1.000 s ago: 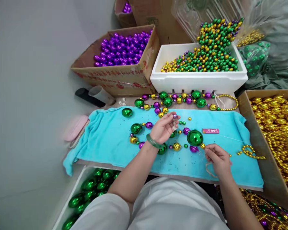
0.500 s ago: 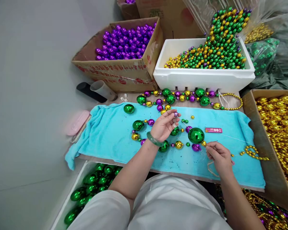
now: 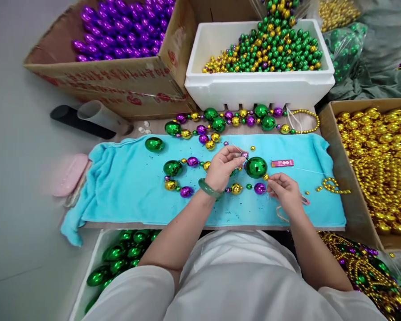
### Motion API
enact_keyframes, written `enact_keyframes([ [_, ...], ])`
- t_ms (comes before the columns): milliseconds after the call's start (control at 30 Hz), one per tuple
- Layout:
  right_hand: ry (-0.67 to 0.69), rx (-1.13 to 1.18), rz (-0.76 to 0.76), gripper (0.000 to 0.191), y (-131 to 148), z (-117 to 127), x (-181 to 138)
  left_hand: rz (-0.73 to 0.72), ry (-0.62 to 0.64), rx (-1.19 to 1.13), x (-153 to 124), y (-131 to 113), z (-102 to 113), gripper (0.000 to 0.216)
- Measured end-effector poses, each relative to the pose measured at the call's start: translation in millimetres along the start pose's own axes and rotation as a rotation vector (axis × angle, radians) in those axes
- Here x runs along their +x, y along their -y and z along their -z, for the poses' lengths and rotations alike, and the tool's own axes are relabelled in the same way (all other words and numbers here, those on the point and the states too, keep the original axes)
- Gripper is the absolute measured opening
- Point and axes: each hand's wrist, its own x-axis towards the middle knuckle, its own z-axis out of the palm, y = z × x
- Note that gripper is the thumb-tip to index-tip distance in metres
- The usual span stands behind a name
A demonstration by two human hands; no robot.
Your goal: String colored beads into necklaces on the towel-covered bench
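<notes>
My left hand [image 3: 223, 168], with a green bangle [image 3: 210, 188] at its wrist, pinches a small purple bead [image 3: 245, 154]. A thin needle [image 3: 235, 146] sticks out above those fingertips. Just right of the purple bead hangs a large green bead [image 3: 256, 167], between my two hands. My right hand [image 3: 285, 192] is closed at the fingertips on a small gold bead [image 3: 265, 177] at the green bead's lower right. Beneath them, a string of green, gold and purple beads [image 3: 171, 168] curves over the blue towel [image 3: 127, 178], partly hidden by my left hand.
A finished-looking bead strand [image 3: 218, 125] lies behind the towel. At the back stand a carton of purple beads [image 3: 110, 78] and a white foam box [image 3: 260, 84]. A carton of gold beads [image 3: 350, 178] flanks the right side. A pink packet [image 3: 282, 163] rests on the towel.
The small purple bead has come down beside the large green bead, where a length of thread showed between them before. The camera view has shifted, moving the table leftward and up.
</notes>
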Motion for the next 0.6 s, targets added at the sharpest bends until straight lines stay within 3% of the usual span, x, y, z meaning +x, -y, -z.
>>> enact_keyframes([
  [233,0.091,-0.003,0.037,0.027,-5.5,7.0,1.3,-0.032,0.017,0.04,-1.7,0.4,3.4,0.026],
  [400,0.145,0.114,0.026,0.025,-21.0,13.0,6.9,-0.084,0.176,0.174,-8.0,-8.0,3.8,0.028],
  [500,0.143,0.173,0.036,0.025,-24.3,18.2,7.7,-0.098,0.243,0.409,-7.5,-12.3,13.2,0.029],
  [600,0.1,0.203,0.046,0.025,-23.7,25.8,6.1,-0.191,0.142,0.852,2.7,-18.9,38.1,0.019],
])
